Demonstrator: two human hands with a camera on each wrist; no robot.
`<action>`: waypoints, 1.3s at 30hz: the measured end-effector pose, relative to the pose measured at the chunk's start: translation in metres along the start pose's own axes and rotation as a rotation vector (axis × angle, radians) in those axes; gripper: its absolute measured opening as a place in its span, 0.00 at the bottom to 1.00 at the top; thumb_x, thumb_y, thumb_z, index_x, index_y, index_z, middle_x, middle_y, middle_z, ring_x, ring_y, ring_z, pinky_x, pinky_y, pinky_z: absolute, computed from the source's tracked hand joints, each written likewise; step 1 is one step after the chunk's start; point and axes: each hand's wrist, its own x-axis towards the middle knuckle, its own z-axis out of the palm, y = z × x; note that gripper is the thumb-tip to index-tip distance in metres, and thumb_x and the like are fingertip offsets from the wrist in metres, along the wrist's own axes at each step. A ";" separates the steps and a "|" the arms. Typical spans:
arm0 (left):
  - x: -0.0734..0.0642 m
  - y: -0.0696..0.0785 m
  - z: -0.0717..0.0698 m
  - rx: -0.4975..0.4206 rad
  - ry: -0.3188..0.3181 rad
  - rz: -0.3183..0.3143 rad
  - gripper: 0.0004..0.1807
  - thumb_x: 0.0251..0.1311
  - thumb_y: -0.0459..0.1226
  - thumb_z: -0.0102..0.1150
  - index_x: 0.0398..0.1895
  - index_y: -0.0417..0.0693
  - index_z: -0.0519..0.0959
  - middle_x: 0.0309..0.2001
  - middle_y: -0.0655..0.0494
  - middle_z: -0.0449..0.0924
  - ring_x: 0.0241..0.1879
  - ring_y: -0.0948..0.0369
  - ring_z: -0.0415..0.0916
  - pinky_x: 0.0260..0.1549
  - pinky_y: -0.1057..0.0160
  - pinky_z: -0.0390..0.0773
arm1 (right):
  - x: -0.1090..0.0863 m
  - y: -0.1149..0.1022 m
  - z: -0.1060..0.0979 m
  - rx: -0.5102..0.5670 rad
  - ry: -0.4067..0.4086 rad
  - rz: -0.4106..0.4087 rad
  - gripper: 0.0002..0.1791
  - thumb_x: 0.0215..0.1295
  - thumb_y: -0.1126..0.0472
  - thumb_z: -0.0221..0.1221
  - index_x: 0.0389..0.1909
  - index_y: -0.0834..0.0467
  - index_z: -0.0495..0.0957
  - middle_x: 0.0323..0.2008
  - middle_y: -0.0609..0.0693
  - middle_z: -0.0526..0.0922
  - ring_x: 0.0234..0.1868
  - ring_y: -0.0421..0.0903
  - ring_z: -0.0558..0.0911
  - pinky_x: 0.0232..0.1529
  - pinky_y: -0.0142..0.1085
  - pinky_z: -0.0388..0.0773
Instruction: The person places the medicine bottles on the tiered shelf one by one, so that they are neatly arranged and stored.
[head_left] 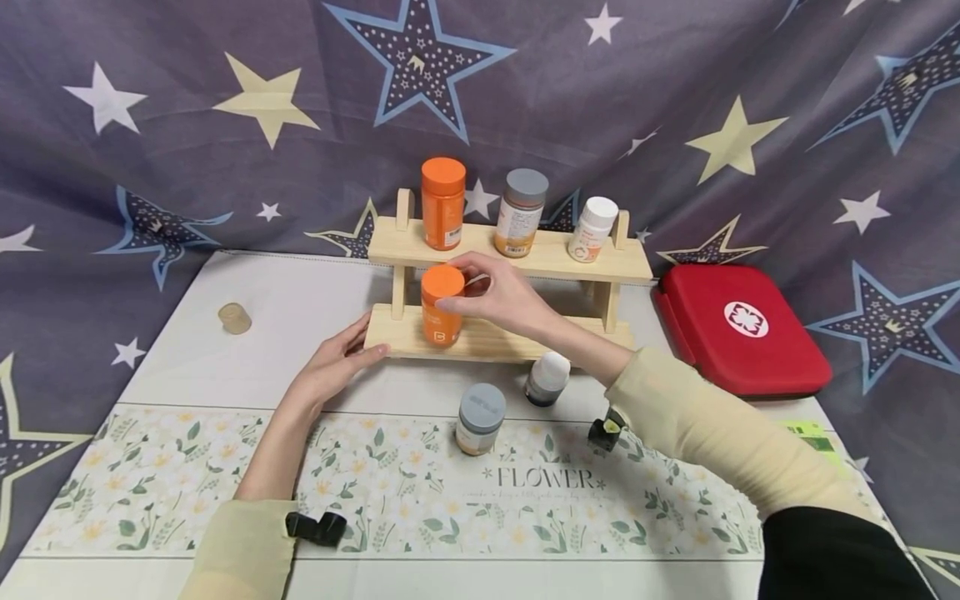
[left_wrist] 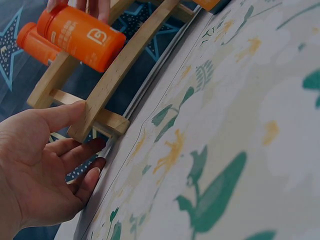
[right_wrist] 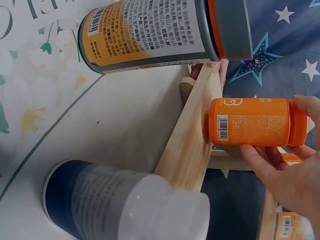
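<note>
My right hand point(head_left: 498, 292) pinches an orange bottle point(head_left: 441, 310) between thumb and fingers near its lid. The bottle stands upright at the left part of the lower board of a two-tier wooden shelf point(head_left: 495, 337); in the right wrist view its base meets the board. My left hand point(head_left: 330, 367) holds the left end of that lower board, thumb on the front edge, other fingers around the end. On the upper board stand another orange bottle point(head_left: 442, 204), a grey-lidded bottle point(head_left: 521, 218) and a small white bottle point(head_left: 592, 232).
Before the shelf stand a second grey-lidded bottle point(head_left: 480, 421) and a white-capped bottle point(head_left: 547, 379) with a dark base. A red zip case point(head_left: 742, 333) lies at right, a small tan cylinder point(head_left: 235, 318) at left. A starry cloth point(head_left: 570, 108) hangs behind the table.
</note>
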 end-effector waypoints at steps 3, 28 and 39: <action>-0.001 0.002 0.001 0.002 -0.004 -0.004 0.49 0.71 0.53 0.60 0.85 0.59 0.42 0.83 0.44 0.51 0.82 0.43 0.48 0.81 0.41 0.49 | 0.002 0.003 0.003 0.003 0.000 0.013 0.27 0.60 0.54 0.73 0.60 0.55 0.80 0.52 0.52 0.86 0.51 0.46 0.84 0.57 0.37 0.83; 0.002 -0.001 0.000 0.004 0.000 0.003 0.48 0.71 0.53 0.60 0.85 0.58 0.43 0.83 0.44 0.51 0.83 0.43 0.47 0.81 0.40 0.47 | 0.001 0.008 0.006 0.012 0.002 0.044 0.32 0.58 0.54 0.75 0.64 0.52 0.78 0.53 0.51 0.86 0.52 0.48 0.86 0.58 0.41 0.83; 0.003 -0.001 -0.001 0.020 0.004 -0.005 0.48 0.71 0.53 0.59 0.85 0.58 0.42 0.84 0.45 0.49 0.83 0.43 0.46 0.82 0.40 0.46 | -0.030 0.024 -0.022 0.148 0.040 0.025 0.24 0.65 0.58 0.70 0.61 0.56 0.80 0.51 0.56 0.86 0.51 0.47 0.86 0.58 0.39 0.83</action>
